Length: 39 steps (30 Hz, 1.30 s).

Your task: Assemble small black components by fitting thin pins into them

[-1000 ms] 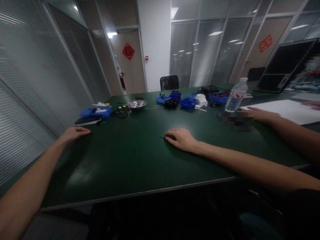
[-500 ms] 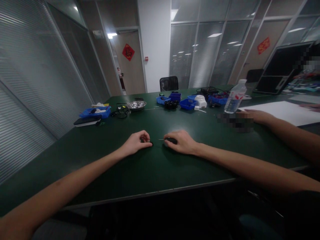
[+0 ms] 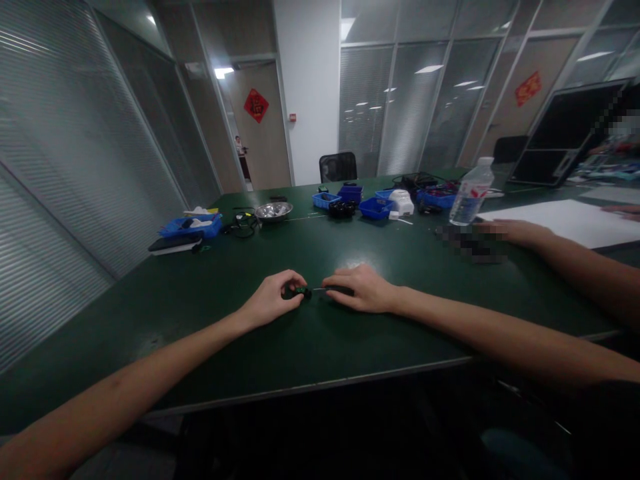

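Between the thumb and fingers of my left hand (image 3: 273, 299) is a small dark part with some green on it (image 3: 303, 291); its kind is too small to make out. My right hand (image 3: 367, 288) is closed round the dark handle of a screwdriver (image 3: 341, 290), palm down just over the table. The tool's thin metal shaft points left, its tip at or very near the small part; I cannot tell whether they touch. Both hands are low over the green table (image 3: 240, 360), near its front edge.
A water bottle (image 3: 470, 193) stands at the right, beside another person's hand (image 3: 515, 232) and a white sheet (image 3: 575, 220). Farther back are a metal bowl (image 3: 273, 212), a blue tray (image 3: 376, 209) and a white device (image 3: 401, 201). A filled blue basket (image 3: 210, 227) sits left.
My left hand has shifted slightly down and its fingers show more of the small part. The screwdriver has moved a little left and down, its tip closer to the part.
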Motion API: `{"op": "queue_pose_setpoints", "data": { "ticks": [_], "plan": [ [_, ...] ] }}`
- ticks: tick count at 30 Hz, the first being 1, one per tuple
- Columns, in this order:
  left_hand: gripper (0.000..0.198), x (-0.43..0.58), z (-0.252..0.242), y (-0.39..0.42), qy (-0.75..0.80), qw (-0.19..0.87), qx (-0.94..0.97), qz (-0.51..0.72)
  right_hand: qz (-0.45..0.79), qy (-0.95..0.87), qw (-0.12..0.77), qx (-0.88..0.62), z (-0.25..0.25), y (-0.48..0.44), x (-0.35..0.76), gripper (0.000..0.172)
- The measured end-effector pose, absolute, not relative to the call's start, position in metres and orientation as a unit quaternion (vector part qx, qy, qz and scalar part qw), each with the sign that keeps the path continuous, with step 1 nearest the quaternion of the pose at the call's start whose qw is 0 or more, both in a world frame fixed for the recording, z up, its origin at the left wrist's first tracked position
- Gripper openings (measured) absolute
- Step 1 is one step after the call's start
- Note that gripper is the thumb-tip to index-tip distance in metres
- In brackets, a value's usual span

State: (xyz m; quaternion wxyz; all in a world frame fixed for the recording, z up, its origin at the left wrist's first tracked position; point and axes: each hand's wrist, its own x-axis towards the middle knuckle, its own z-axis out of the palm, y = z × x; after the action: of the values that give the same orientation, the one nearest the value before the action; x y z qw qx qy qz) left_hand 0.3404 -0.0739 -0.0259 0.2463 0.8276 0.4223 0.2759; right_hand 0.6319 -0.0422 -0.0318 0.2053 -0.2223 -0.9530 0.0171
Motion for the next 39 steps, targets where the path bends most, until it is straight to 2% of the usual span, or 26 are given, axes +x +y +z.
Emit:
{"op": "queue_pose_setpoints", "data": {
  "ticks": [24, 39],
  "plan": [
    [0.018, 0.3397, -0.0293, -0.0725, 0.370, 0.218, 0.860, 0.274, -0.010, -0.957, 0.188, -0.220, -0.0260, -0.0477, 0.6317, 0.036],
    [0.021, 0.3405, -0.0307, -0.0710, 0.353, 0.237, 0.862, 0.277, -0.076, -0.968, 0.165, -0.175, -0.0286, -0.0498, 0.6293, 0.039]
  ]
}}
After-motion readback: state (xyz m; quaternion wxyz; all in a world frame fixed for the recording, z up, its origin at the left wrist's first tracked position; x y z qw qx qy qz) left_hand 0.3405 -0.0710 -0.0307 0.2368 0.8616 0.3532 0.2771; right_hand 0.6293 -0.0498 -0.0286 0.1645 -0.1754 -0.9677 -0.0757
